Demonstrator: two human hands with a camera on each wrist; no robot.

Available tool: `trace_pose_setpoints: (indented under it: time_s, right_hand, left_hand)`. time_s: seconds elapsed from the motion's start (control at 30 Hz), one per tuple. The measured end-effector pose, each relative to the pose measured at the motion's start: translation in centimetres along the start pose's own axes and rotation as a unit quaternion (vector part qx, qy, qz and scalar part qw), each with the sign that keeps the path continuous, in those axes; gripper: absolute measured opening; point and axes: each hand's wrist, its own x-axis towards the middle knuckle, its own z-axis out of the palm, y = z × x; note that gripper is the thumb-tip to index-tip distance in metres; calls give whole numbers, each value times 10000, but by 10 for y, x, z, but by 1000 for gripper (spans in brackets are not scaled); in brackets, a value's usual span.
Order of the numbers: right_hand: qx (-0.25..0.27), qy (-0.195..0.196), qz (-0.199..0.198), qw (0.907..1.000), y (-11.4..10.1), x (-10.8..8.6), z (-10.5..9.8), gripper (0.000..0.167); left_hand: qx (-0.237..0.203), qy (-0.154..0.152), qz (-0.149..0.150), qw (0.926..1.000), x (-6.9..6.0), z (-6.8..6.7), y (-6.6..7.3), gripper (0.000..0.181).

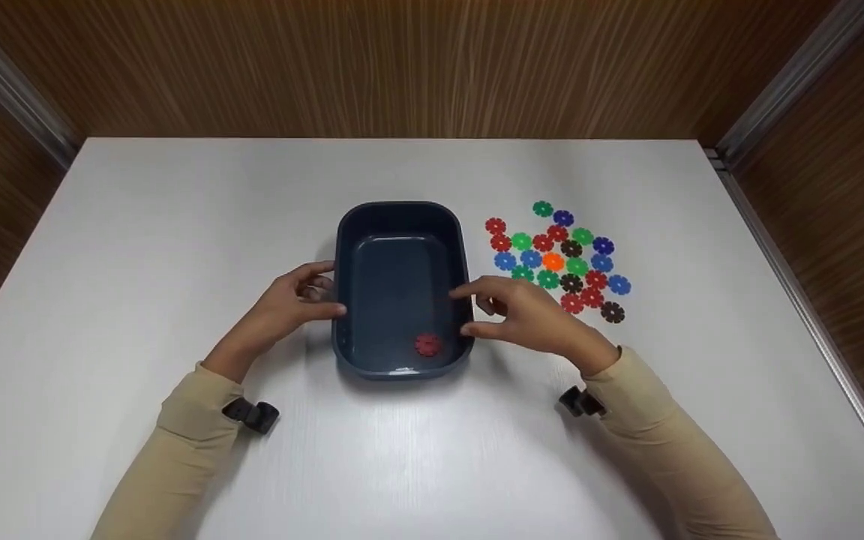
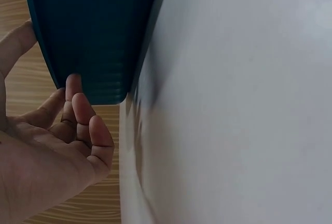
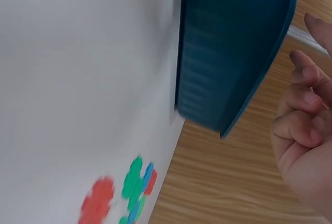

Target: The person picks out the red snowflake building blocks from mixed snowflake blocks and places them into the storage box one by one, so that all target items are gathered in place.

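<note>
A dark blue rectangular plastic tub (image 1: pixel 394 300) stands on the table, with a red notched snowflake disc (image 1: pixel 427 345) on its floor near the front right corner. My left hand (image 1: pixel 282 300) holds the tub's left wall, thumb at the rim and index finger against the outer side. In the left wrist view the other fingers of that left hand (image 2: pixel 62 141) are bent beside the wall. My right hand (image 1: pixel 526 311) hovers at the right rim, index finger pointing over it and thumb close by. The right wrist view shows the right hand (image 3: pixel 308 115) apart from the tub, with several fingers loosely bent.
Several notched snowflake discs (image 1: pixel 553 262) in red, green, blue, black and orange lie flat to the right of the tub, partly behind the right hand. The white table (image 1: pixel 199 202) ends at a wood-grain panel (image 1: pixel 402 67) at the back.
</note>
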Motion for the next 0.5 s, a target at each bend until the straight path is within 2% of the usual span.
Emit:
trace_pose_setpoints:
  time_s: [0.27, 0.5]
  right_hand:
    - [131, 36, 568, 9983, 27, -24, -19, 45]
    - [1, -11, 1083, 9941, 45, -42, -30, 45]
  left_hand:
    - [-66, -9, 80, 9999, 3, 3, -1, 73]
    - [-245, 24, 132, 9996, 2, 2, -4, 72]
